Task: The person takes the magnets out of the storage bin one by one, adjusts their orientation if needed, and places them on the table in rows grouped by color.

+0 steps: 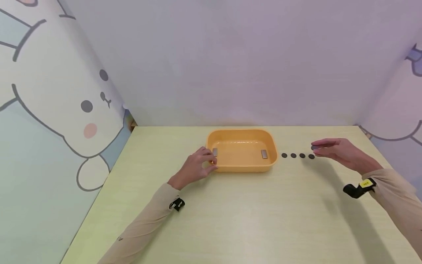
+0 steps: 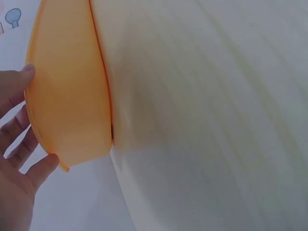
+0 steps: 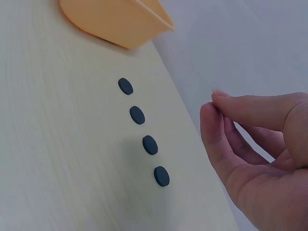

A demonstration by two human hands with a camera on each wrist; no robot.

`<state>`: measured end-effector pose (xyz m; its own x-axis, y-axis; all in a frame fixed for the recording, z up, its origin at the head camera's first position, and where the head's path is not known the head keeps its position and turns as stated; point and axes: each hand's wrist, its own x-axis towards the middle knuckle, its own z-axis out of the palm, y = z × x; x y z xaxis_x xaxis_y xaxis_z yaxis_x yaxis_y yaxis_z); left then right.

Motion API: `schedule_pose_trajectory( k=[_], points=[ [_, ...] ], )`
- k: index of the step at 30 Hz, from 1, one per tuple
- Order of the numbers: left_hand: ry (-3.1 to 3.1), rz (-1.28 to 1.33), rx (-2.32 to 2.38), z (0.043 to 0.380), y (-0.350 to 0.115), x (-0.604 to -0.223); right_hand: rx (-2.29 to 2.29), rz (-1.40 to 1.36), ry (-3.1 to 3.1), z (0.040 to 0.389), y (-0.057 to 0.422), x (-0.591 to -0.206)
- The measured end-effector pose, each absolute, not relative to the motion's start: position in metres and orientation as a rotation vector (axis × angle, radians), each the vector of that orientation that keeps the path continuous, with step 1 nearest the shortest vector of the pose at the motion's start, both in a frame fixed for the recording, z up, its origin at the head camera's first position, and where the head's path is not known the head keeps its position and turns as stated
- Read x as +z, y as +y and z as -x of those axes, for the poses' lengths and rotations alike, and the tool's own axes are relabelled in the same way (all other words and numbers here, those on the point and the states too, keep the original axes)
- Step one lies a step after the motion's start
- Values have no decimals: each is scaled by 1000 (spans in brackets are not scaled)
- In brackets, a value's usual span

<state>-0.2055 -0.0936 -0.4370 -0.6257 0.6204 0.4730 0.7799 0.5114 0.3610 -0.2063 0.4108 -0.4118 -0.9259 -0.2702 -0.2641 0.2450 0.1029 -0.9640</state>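
Observation:
An orange plastic tray (image 1: 244, 169) stands on the table, with two small greyish rectangular pieces inside, one rectangular piece (image 1: 264, 154) at the right and the other (image 1: 215, 152) at the left. My left hand (image 1: 197, 165) grips the tray's near left corner; in the left wrist view its fingertips (image 2: 45, 163) touch the rim. To the tray's right, several flat black discs (image 3: 137, 115) lie in a row. Above the row's right end, my right hand (image 1: 341, 152) pinches another dark disc (image 1: 314, 147) between thumb and fingers. The fingers hide that disc in the right wrist view.
The pale yellow table (image 1: 247, 220) ends at a plain whitish wall (image 1: 230, 66) close behind the tray. Side walls carry cartoon drawings, such as a white animal (image 1: 66, 84) at the left. Both wrists wear small black devices.

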Motion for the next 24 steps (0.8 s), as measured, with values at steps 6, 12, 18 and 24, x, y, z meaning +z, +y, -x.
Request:
schedule_pose_trajectory(
  k=[6, 12, 18, 24],
  points=[
    [-2492, 1167, -809, 205, -94, -438, -1887, 14, 2010, 205, 416, -414],
    [-2472, 1174, -812, 205, -94, -439, -1863, -3, 2030, 204, 421, -417],
    [-2465, 1177, -807, 205, -93, -438, -1875, -37, 2025, 204, 425, -419],
    [-2470, 1174, -817, 205, -93, -437, -1907, -64, 2012, 205, 427, -422]
  ],
)
